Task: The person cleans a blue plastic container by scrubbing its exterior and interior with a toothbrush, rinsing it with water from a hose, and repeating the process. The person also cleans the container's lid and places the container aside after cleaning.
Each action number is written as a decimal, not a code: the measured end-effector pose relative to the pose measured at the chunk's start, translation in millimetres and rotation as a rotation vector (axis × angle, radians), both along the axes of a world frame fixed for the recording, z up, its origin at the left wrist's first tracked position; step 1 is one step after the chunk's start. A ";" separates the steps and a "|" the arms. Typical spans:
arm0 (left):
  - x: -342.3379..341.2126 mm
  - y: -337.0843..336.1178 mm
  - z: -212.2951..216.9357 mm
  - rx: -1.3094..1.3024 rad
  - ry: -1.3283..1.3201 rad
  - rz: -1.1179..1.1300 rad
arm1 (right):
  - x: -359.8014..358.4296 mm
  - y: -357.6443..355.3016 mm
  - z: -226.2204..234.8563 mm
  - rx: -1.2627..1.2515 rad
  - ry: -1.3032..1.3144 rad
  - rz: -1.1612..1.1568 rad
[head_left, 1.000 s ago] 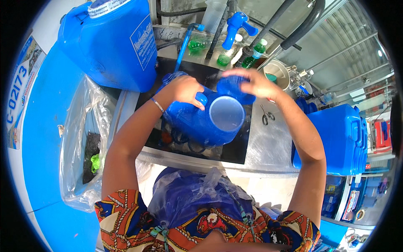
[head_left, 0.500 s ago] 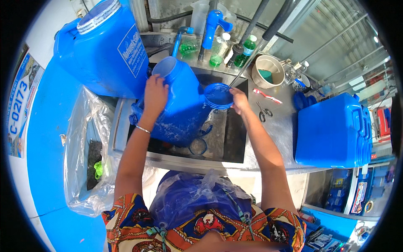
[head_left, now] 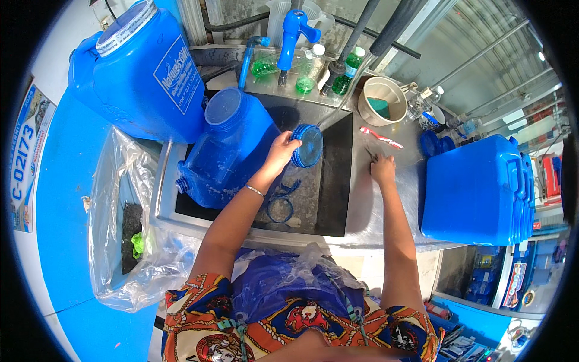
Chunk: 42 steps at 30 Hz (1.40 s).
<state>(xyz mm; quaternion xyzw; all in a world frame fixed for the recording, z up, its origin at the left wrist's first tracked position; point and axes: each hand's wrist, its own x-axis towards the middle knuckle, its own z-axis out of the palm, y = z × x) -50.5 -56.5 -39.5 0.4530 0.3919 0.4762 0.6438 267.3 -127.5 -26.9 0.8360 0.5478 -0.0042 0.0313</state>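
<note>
My left hand (head_left: 281, 151) grips a round blue screw lid (head_left: 309, 146) by its rim over the sink (head_left: 333, 181). To the left of the lid, a blue water jug (head_left: 241, 136) leans in the sink with its wide mouth uncovered. On the steel counter (head_left: 392, 199), my right hand (head_left: 383, 169) is closed on the handles of a small pair of scissors (head_left: 370, 155), the blades showing beyond my fingers. A loose blue plastic ring (head_left: 280, 210) lies on the sink bottom below the lid.
A larger blue jug (head_left: 142, 78) stands at the left, beside a clear plastic bag (head_left: 114, 241). Behind the sink are a blue tap (head_left: 295, 36) and bottles of green liquid (head_left: 310, 71). Rightward sit a red-and-white toothbrush (head_left: 381, 137), a beige dipper (head_left: 383, 101) and another blue jug (head_left: 473, 190).
My left hand has left the jug's mouth and taken the lid from my right hand. My right hand has moved right and down onto the scissors. The jug has settled lower and leftward.
</note>
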 end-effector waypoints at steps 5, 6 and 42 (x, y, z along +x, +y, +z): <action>10.3 5.6 -14.4 -0.161 -0.313 0.110 | 18.1 -25.6 -25.0 0.278 0.198 0.163; 11.2 7.5 -14.9 -0.170 -0.300 0.154 | 16.8 -25.8 -23.0 0.278 0.199 0.109; 26.9 17.7 -3.9 -0.122 -0.262 0.405 | -147.8 49.9 67.6 0.306 0.331 0.537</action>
